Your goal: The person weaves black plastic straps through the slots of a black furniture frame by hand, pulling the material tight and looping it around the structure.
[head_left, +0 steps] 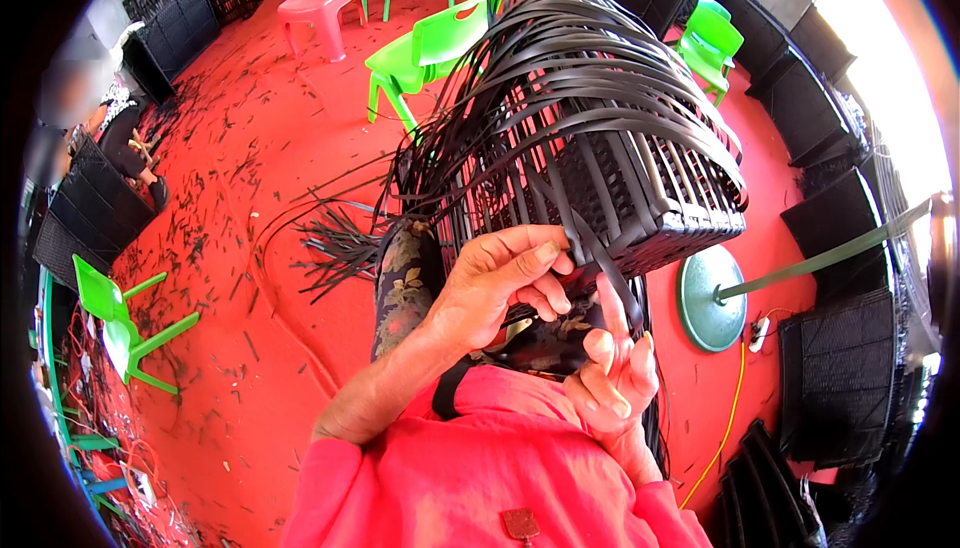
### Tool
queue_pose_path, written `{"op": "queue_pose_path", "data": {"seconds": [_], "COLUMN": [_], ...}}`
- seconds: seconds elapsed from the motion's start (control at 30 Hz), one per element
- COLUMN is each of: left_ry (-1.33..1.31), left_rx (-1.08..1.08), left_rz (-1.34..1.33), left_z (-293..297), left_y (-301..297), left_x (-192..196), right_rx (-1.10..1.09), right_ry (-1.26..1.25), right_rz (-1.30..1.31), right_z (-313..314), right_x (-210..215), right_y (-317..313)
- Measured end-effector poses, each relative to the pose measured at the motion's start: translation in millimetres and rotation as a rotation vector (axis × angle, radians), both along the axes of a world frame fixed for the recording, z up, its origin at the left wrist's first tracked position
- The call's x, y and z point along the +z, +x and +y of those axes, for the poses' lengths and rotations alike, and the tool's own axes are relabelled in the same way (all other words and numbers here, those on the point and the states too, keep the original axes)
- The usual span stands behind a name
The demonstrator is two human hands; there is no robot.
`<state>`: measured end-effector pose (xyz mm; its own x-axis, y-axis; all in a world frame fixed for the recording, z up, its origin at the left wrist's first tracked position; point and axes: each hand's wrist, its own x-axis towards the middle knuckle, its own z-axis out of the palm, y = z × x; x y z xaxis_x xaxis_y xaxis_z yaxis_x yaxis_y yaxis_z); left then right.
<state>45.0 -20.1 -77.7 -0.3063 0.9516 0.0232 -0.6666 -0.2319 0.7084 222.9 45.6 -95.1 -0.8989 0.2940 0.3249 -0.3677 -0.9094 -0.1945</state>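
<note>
A half-woven black wicker frame [600,138] rests on my lap, with many loose black plastic strips arching over its top and fanning out to the left. My left hand [500,283] pinches a black strip [590,248] at the frame's lower front edge. My right hand [615,373] sits just below it, fingers closed around the same strip where it runs down. Both forearms come up from my pink top at the bottom of the view.
Red floor [250,168] littered with black strip offcuts. Green plastic chairs [430,48] and a pink chair [322,3] stand behind the frame. Finished black wicker pieces [835,368] line the right side. A green round stand base [708,298] and yellow cable [730,408] lie right. Another person [120,133] sits far left.
</note>
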Motion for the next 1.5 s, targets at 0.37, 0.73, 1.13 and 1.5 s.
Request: {"op": "queue_pose_path", "data": {"seconds": [0.37,0.73,1.13,1.5], "left_ry": [0.046,0.228,0.238,0.336], "left_rx": [0.088,0.008,-0.147,-0.199], "left_rz": [0.131,0.092,-0.079,0.032], "left_z": [1,3,4,8], "left_y": [3,0,-7,-14], "left_x": [-8,-19,-24,-27], "right_rx": [0.084,0.05,0.112,-0.025], "right_ry": [-0.073,0.06,0.017,-0.067], "right_rz": [0.04,0.022,0.154,0.017], "right_z": [-1,10,15,21], "right_x": [-7,-25,-35,-27], "right_y": [-6,-11,-23,-25]}}
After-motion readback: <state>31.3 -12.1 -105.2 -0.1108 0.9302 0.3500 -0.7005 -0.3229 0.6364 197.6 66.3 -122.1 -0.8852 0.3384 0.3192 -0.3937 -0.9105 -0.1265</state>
